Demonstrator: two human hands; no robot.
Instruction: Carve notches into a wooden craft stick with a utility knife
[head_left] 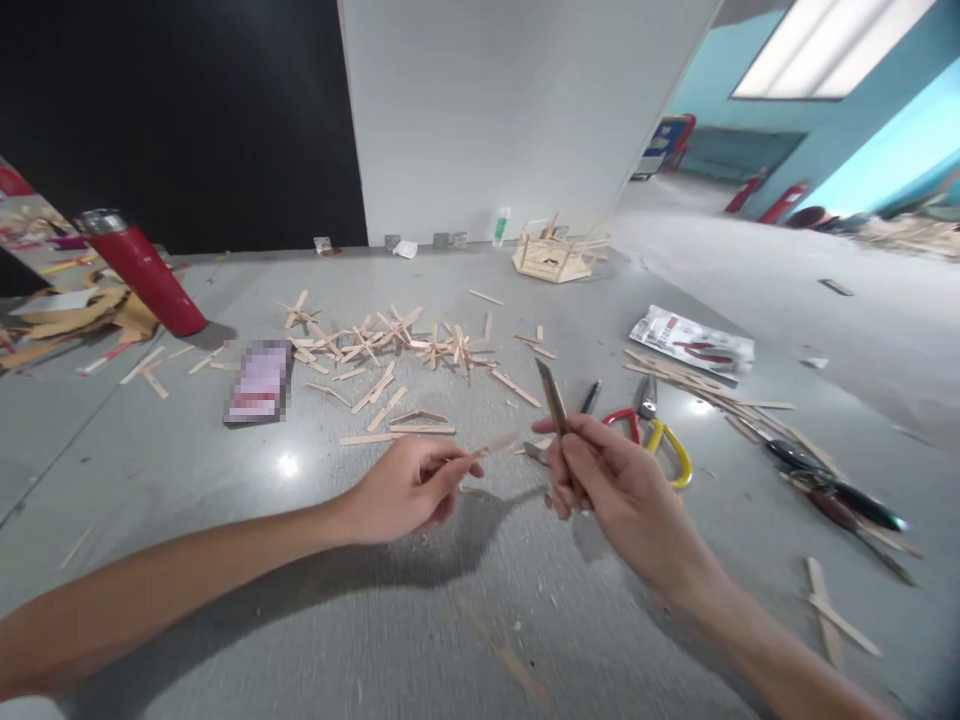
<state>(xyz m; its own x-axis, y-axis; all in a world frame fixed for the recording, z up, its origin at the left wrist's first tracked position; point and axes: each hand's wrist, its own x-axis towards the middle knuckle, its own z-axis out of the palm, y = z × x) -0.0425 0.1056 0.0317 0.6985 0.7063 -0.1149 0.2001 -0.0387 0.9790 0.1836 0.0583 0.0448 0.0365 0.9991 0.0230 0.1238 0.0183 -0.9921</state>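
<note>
My left hand (pixel 405 488) pinches a short wooden craft stick (pixel 499 443) between thumb and fingers, its free end pointing right. My right hand (pixel 615 485) is closed round a utility knife (pixel 553 396), held upright with its dark tip up. The two hands are apart, just above the table. A small grey blade-like piece (pixel 535 453) shows beside the right fingers; whether it is held there I cannot tell. Behind that hand lie pliers with red and yellow handles (pixel 670 450) and a dark pen-like tool (pixel 591 397).
Many loose craft sticks (pixel 390 335) are heaped behind the hands. A phone (pixel 259 382) and a red flask (pixel 146 275) stand or lie left. At the back are a stick-built frame (pixel 553 258) and glue tube (pixel 501 226). A packet (pixel 691 343) and black-handled tools (pixel 832 485) lie right.
</note>
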